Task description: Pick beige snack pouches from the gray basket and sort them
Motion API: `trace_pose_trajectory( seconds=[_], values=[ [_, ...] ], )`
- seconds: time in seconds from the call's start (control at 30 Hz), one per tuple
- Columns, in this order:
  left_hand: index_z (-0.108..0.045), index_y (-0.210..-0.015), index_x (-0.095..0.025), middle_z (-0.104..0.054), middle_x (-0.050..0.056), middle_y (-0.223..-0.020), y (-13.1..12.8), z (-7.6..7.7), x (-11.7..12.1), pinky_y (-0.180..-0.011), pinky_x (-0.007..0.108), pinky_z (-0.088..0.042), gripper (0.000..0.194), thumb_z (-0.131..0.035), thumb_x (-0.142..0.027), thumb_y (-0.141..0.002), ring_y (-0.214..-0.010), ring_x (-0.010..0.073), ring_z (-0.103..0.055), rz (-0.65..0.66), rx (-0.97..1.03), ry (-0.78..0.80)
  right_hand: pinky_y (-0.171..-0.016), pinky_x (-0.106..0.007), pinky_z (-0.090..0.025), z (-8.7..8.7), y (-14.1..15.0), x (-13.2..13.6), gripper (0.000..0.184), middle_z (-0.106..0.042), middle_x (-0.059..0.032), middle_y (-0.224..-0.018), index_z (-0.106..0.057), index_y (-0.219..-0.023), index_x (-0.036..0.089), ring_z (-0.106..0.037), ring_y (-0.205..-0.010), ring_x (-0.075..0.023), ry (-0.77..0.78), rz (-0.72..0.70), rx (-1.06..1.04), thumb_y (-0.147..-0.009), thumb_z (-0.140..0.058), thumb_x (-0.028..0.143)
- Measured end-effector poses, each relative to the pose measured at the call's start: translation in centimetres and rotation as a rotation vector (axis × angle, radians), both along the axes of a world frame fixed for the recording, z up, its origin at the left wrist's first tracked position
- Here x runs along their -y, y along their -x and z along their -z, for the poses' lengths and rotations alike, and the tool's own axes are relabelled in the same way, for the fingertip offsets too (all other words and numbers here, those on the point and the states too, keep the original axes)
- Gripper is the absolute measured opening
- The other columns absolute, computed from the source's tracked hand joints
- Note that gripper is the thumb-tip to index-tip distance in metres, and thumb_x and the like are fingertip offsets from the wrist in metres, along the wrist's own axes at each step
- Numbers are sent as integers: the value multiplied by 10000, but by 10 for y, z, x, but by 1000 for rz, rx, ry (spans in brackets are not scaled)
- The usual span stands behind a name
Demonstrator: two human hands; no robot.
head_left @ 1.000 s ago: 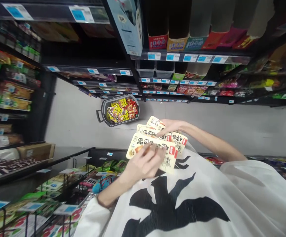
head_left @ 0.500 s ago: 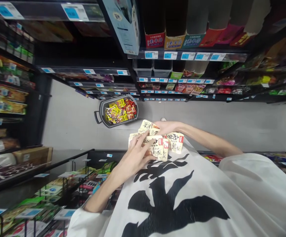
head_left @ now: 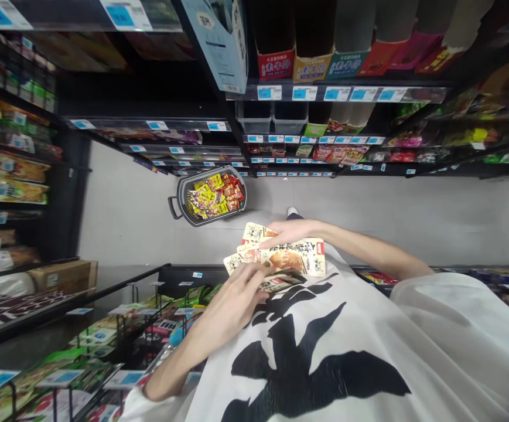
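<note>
Both hands hold a fan of cream snack packets [head_left: 289, 261] with black lettering and red corners, held against my white shirt with its black print. My right hand [head_left: 293, 230] grips the top of the stack from above. My left hand [head_left: 232, 299] pinches the lower left edge of the packets, fingers curled on them. Below on the floor stands a grey shopping basket [head_left: 183, 196] filled with yellow and red snack bags.
Store shelves with blue price tags line the aisle ahead [head_left: 307, 140] and on the left [head_left: 12, 170]. A lower rack of green and pink packets [head_left: 105, 340] stands close at my left. A cardboard box [head_left: 61, 274] lies on a shelf at left. Grey floor runs between the shelves.
The packets have been shuffled: a long one now lies sideways on top of the stack. My left hand slid lower along the stack's edge.
</note>
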State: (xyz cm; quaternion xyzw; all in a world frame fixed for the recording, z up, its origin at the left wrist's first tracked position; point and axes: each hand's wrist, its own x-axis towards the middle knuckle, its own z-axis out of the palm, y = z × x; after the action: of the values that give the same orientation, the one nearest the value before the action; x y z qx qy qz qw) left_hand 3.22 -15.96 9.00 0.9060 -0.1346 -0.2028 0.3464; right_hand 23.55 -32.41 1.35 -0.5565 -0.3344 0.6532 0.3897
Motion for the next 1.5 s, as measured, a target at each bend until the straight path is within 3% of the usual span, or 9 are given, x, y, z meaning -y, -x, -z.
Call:
trace_pose_trajectory(
  seconds=[0.2, 0.37, 0.57, 0.8, 1.0, 1.17, 1.27, 1.37, 1.5],
  values=[
    [-535, -1277, -210, -641, 102, -1231, -9, 2, 21, -1046, 509, -531, 238, -501, -160, -1047, -1201, 300, -564, -38, 65, -18, -557, -238, -321, 2, 3, -5, 410, -523, 40, -673, -668, -809, 149, -391, -613, -93, -48, -35, 80, -946, -674, 535],
    [-539, -1348, -208, -505, 166, -1444, -20, 3, 31, -1081, 561, -524, 361, -537, -112, -1000, -1351, 350, -476, -109, 123, -91, -597, -230, -382, 15, 1, -1, 390, -602, 17, -738, -672, -825, 141, -455, -655, -102, -132, -30, 88, -955, -640, 508],
    [-615, -1286, -218, -486, 202, -1478, -21, 2, 25, -1033, 634, -508, 302, -655, -295, -996, -1384, 408, -445, -159, 115, -268, -669, -238, -440, 17, 3, 11, 431, -681, -7, -885, -703, -1051, 136, -548, -757, -133, -122, 103, 39, -935, -684, 550],
    [-657, -1286, -222, -494, 205, -1479, -21, 6, 14, -1013, 625, -471, 351, -675, -406, -987, -1324, 415, -456, -167, 114, -308, -576, -229, -372, 19, 5, 21, 463, -618, 20, -776, -687, -971, 136, -491, -664, -109, -105, 91, 134, -940, -672, 597],
    [-622, -1253, -224, -532, 179, -1475, -8, 11, 9, -1109, 561, -457, 292, -678, -346, -993, -1391, 360, -474, -292, 150, -74, -669, -267, -507, 15, 8, 35, 474, -742, -46, -951, -722, -1062, 138, -640, -787, -171, -68, 245, 62, -904, -721, 585],
    [-613, -1166, -235, -742, 73, -1173, 6, 20, -4, -941, 372, -570, 179, -638, -266, -991, -1064, 241, -712, -363, -109, 171, -787, -331, -610, 31, 16, 56, 567, -781, -96, -1148, -714, -1153, 169, -738, -964, -252, 39, 555, 5, -820, -797, 620],
    [-687, -1176, -214, -752, 93, -1202, 7, 33, -16, -993, 384, -566, 244, -668, -231, -933, -1107, 259, -723, -369, -157, 253, -817, -360, -627, 34, 20, 65, 595, -783, -116, -1166, -710, -1146, 165, -752, -1004, -283, 78, 718, 55, -806, -795, 645],
    [-772, -1049, -176, -769, 124, -1162, 6, 46, -24, -964, 374, -579, 201, -748, -308, -900, -1070, 275, -740, -435, -195, 363, -859, -396, -628, 31, 22, 70, 573, -788, -124, -1132, -708, -1133, 155, -749, -1030, -305, 81, 763, 144, -817, -791, 625],
    [-815, -976, -173, -806, 128, -1072, 1, 57, -17, -1007, 417, -580, 286, -848, -416, -828, -1068, 311, -754, -695, -292, 644, -877, -414, -619, 26, 22, 74, 522, -792, -123, -1092, -710, -1098, 145, -743, -1025, -316, 92, 735, 230, -842, -773, 595]
  ],
)
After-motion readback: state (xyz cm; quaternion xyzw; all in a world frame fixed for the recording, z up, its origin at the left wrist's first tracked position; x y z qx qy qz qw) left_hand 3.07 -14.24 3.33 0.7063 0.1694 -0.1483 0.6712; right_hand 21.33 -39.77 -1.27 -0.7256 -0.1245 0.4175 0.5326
